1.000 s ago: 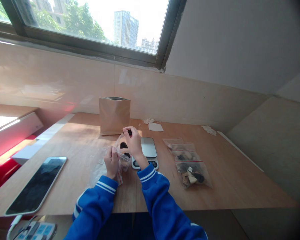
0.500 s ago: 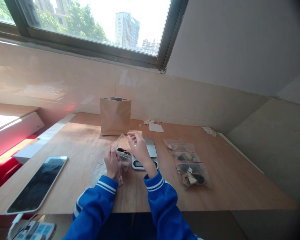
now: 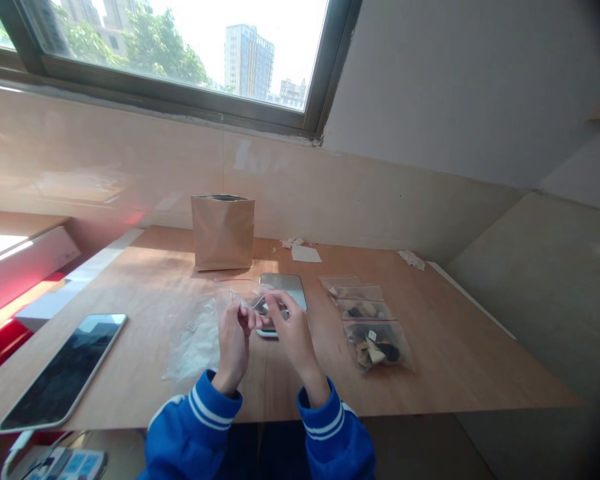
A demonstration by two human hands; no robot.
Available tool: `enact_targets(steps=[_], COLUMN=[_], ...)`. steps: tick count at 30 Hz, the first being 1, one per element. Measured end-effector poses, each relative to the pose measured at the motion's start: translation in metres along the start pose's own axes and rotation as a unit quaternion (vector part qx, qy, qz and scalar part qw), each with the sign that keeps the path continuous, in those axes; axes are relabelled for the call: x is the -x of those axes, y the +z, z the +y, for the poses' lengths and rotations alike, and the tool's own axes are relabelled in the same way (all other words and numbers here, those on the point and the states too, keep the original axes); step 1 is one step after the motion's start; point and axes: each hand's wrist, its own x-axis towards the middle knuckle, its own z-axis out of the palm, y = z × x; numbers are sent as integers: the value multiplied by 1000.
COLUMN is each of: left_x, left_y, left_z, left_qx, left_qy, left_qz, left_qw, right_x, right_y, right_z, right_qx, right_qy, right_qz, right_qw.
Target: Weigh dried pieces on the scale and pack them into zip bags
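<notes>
My left hand (image 3: 233,337) and my right hand (image 3: 293,330) are raised close together over the wooden table (image 3: 455,360), both pinching the top edge of a small clear zip bag (image 3: 261,303) with dark pieces inside. Most of that bag is hidden behind my fingers. A small digital scale (image 3: 284,288) lies just behind my hands. Loose empty clear bags (image 3: 196,337) lie on the table to the left of my left hand.
A brown paper pouch (image 3: 223,231) stands open at the back. Filled zip bags (image 3: 373,327) with a red seal line lie to the right. A phone (image 3: 63,370) lies at the left edge. Paper scraps (image 3: 305,252) rest near the wall.
My right hand came down from the bag's mouth and joined the left on its top edge. Both hands moved nearer to me, and the bag now sits flatter between them.
</notes>
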Motion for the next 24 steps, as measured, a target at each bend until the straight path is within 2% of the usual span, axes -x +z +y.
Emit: enact_targets(steps=[2, 5, 7, 8, 11, 13, 15, 18, 20, 24], left_x=[6, 6, 1, -2, -7, -7, -6, -7, -9, -14], left_y=[-3, -16, -25, -28, -33, -34, -35, -40, -45, -54], left_z=[2, -1, -6, -9, -19, -23, -27, -30, -33, -44], left_qx=[-38, -134, -194, -214, -230, -212, -181, -146, -148, -152], left_qy=[34, 138, 156, 142, 83, 65, 54, 22, 10, 33], left_qz=[-29, 30, 52, 32, -89, -125, -112, -78, -42, 14], left_qw=[998, 981, 967, 966, 966, 967, 976, 986, 988, 988], right_x=[-1, 1, 4, 5, 7, 7, 6, 5, 5, 12], right_y=[-11, -33, -45, -50, -56, -57, -55, -50, -46, -36], right_z=[-5, -6, -6, -7, -14, -19, -18, 1, 24, 73], right_qx=[-12, -30, -21, -5, 73, 107, 95, 4, -64, -140], right_qy=[2, 8, 7, -2, -49, -69, -59, -9, 28, 67], right_qz=[38, 126, 161, 145, 39, 37, 62, 61, 94, 123], right_qw=[999, 992, 987, 989, 995, 991, 992, 998, 993, 980])
